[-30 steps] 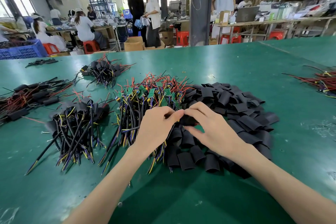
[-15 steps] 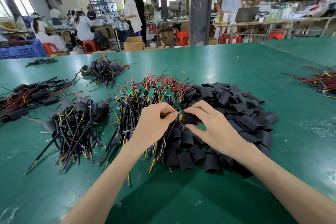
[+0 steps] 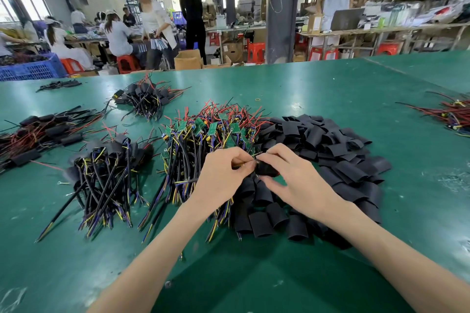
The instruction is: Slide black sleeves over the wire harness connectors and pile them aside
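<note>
1. The left hand (image 3: 218,178) pinches the end of one wire harness (image 3: 241,165) tightly between thumb and forefinger, and its other fingers are curled under.
2. The right hand (image 3: 297,181) holds a black sleeve (image 3: 265,171) in a narrow grip, forefinger on top and thumb beneath. The sleeve's near end meets the left fingertips. I cannot tell whether the connector is inside it.
3. Both hands hover just above the line where two heaps meet, near the middle of the green table (image 3: 330,89).
4. From 9 to 12 o'clock of the hands lies a heap of bare harnesses (image 3: 201,145). It is a tangle of small green boards, red leads and black cables with yellow and blue tips.
5. From 1 to 5 o'clock a heap of loose sleeves (image 3: 330,150) spreads out, touching the bare harnesses.
6. Farther out at 9 o'clock sits a pile of sleeved harnesses (image 3: 106,173), apart from the bare heap.
7. At 10 o'clock, by the table's left edge, lies a flatter pile (image 3: 38,134) with red wires. At 11 o'clock there is a smaller bunch (image 3: 145,99).
8. At 2 o'clock, at the right edge, lies a bundle of red wires (image 3: 452,114).
9. Beyond the table at 12 o'clock people stand and sit at benches among red stools (image 3: 255,52). A blue crate (image 3: 30,68) stands at 10 o'clock.
</note>
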A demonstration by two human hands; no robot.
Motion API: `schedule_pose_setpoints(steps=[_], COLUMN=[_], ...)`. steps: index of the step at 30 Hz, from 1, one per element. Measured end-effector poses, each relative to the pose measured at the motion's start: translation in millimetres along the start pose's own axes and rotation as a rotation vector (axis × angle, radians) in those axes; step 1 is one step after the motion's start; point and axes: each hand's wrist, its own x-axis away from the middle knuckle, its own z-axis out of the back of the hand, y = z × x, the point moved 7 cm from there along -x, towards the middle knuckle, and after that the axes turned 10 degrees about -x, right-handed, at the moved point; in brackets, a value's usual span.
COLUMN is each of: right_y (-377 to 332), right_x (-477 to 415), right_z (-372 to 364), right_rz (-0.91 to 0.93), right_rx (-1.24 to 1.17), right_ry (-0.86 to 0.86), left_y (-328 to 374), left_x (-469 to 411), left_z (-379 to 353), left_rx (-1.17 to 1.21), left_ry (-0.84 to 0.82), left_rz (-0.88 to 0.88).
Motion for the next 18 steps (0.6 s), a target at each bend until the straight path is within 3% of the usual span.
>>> schedule_pose_setpoints(steps=[8, 18], right_y=[18.6, 8.7], right_x=[0.8, 0.2], right_z=[8.4, -6.4], right_rz=[-0.23, -0.167], right_rx=[0.079, 0.1], right_ry=[0.119, 0.001], left_y=[3.4, 9.0], left_x=[0.2, 3.7], left_z=[10.4, 3.0], left_rx=[0.076, 0.082], left_ry=[0.08, 0.062], left_rz=[0.01, -0.026])
